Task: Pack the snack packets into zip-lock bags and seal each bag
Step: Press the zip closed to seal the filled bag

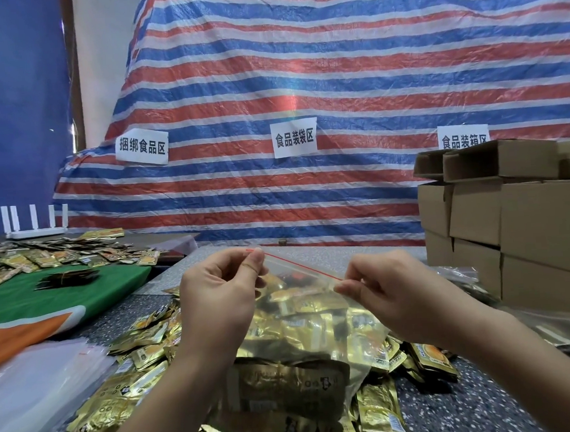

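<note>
Gold snack packets (98, 417) lie loose at the table's near edge, round the filled zip-lock bag (305, 336) held upright. Left hand (215, 298) and right hand (393, 292) pinch the red zip strip (300, 265) at either end; best press along it evenly, end to end. Cardboard boxes (513, 220) stand at the right edge.

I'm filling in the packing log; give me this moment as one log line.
step: sealing | left hand: pinches zip strip | right hand: pinches other end | zip-lock bag: filled with gold snack packets | seal: unclear
</note>
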The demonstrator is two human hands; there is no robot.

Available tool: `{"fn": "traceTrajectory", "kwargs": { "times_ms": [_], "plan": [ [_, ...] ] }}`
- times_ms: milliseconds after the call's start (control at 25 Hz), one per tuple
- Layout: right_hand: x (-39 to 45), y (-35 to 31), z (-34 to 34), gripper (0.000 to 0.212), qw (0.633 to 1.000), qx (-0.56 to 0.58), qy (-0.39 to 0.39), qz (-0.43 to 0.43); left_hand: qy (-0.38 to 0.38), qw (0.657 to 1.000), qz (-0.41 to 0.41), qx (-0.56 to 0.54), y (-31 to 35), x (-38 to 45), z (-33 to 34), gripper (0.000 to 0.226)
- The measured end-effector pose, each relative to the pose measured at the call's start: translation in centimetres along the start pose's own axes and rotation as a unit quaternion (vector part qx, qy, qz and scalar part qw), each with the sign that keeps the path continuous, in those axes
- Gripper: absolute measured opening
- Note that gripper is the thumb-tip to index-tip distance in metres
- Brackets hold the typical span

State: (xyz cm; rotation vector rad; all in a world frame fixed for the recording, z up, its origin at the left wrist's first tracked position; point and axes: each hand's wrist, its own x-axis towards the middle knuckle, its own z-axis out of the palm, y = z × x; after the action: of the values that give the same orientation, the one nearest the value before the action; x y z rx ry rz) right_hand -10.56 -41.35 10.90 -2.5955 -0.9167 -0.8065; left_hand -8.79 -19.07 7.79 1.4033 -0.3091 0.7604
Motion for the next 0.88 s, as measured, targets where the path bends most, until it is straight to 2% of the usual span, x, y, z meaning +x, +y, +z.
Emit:
{"fn": "traceTrajectory", "kwargs": {
  "times_ms": [160,280,520,760,880],
  "plan": [
    [-0.4,0.5,0.2,0.046,0.997,-0.05,0.024,-0.048,-0.015,1.0,-0.004,-0.004,-0.2,0.0,0.1,0.018],
    [-0.2,0.6,0.2,0.04,0.994,-0.089,0.018,-0.06,-0.024,1.0,-0.002,0.001,-0.3,0.1,0.1,0.018],
    [0.0,1.0,-0.1,0.027,0.995,-0.066,-0.023,-0.068,-0.025,1.0,-0.006,0.008,-0.3,0.5,-0.2,0.017],
    [0.2,1.3,0.2,0.028,0.998,0.002,-0.027,-0.063,-0.023,1.0,-0.001,0.006,0.1,0.6,-0.3,0.016],
    [0.1,1.6,0.3,0.028,0.997,0.014,-0.04,-0.057,-0.045,0.999,0.004,0.005,0.1,0.5,-0.3,0.017]
  ]
}}
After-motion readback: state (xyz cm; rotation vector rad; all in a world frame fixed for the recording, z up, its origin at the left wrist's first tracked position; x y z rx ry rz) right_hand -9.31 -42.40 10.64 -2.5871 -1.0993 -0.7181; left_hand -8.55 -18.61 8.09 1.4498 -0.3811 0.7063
